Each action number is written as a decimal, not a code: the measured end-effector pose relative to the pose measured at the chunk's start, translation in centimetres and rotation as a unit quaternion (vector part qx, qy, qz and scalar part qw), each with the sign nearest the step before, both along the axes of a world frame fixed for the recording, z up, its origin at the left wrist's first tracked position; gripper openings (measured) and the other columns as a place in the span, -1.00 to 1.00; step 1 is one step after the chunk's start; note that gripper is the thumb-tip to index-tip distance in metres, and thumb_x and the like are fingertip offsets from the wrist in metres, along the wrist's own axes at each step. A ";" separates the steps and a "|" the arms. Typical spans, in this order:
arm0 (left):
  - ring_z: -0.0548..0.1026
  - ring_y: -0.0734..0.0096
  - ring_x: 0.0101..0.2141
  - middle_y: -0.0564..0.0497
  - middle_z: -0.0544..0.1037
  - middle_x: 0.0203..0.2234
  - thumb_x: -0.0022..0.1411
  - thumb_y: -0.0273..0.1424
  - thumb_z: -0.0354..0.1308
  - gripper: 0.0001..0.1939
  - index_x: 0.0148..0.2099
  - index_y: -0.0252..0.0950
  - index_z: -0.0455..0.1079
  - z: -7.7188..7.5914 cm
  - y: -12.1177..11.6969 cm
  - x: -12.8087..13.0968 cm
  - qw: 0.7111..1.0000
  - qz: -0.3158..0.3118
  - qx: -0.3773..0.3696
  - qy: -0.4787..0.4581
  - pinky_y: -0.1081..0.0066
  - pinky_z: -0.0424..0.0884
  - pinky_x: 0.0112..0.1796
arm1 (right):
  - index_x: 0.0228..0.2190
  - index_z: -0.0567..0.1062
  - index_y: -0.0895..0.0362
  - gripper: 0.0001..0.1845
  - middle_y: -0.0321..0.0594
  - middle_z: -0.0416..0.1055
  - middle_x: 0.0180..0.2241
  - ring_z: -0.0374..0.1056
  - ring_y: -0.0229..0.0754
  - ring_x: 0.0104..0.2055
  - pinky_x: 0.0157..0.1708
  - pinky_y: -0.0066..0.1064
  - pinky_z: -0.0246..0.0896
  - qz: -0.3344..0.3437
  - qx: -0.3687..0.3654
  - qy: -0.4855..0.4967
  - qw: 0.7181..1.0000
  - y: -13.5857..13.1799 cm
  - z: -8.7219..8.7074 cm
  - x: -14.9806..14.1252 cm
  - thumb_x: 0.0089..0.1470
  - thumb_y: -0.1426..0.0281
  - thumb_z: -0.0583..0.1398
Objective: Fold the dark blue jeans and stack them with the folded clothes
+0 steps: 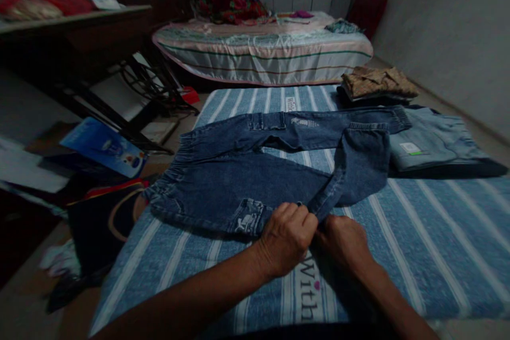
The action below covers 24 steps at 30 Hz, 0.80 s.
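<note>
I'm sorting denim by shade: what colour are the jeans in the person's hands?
The jeans are dark blue, best seen in the head view.

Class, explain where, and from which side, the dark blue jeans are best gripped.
Probably at the gathered waistband, from the person's left: it lies spread near the left edge of the striped cloth, away from the left hand and right hand, which grip the near leg.

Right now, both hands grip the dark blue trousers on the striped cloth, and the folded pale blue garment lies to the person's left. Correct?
Not quite: the head view shows the folded pale blue garment lying to the person's right. The left hand and right hand do grip the dark blue trousers on the striped cloth.
</note>
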<state>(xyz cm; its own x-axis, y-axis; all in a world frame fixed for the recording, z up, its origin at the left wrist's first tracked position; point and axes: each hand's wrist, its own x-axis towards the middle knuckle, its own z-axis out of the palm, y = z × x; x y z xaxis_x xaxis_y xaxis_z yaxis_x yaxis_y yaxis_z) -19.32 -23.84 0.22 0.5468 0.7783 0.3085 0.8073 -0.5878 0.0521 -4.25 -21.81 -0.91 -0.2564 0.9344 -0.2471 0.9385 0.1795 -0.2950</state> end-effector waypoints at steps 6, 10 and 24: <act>0.33 0.32 -0.41 -0.05 0.37 -0.47 0.25 -0.57 -0.11 -0.80 -0.39 -0.31 0.23 -1.8 -1.5 -0.1 0.996 -0.055 0.073 0.018 0.32 0.24 -0.38 | -0.54 0.46 0.08 -0.56 -0.20 0.47 -0.60 0.43 -0.10 -0.51 -0.57 -0.43 -0.09 0.036 0.053 -0.070 0.996 -0.5 1.2 5.8 0.18 0.10 0.02; 0.32 0.33 -0.42 -0.07 0.39 -0.46 0.25 -0.57 -0.10 -0.82 -0.39 -0.32 0.25 -2.6 -2.0 -0.1 0.993 -0.064 0.094 0.029 0.34 0.22 -0.41 | -0.39 0.48 0.06 -0.69 -0.27 0.47 -0.53 0.40 -0.14 -0.52 -0.58 -0.43 -0.02 0.024 0.186 -0.057 0.981 2.2 2.0 8.7 0.13 0.12 0.07; 0.41 0.23 -0.21 -0.22 0.47 -0.23 0.29 -0.58 -0.22 -0.68 -0.30 -0.38 0.36 -3.7 -2.3 0.2 0.988 -0.014 0.147 -0.037 0.21 0.35 -0.16 | -0.11 0.44 0.28 -0.34 0.19 0.45 -0.16 0.39 0.10 -0.09 -0.22 -0.24 0.27 -0.101 0.111 -0.124 0.981 18.2 2.9 4.5 0.11 -0.05 0.04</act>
<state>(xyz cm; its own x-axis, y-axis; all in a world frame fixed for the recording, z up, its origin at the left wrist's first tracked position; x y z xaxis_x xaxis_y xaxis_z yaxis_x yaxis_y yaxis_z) -19.11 -26.13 -3.44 0.5344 0.6342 0.5587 0.7912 -0.6079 -0.0668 0.24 -3.64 1.99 -0.0174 0.9979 -0.0621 0.9995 0.0157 -0.0276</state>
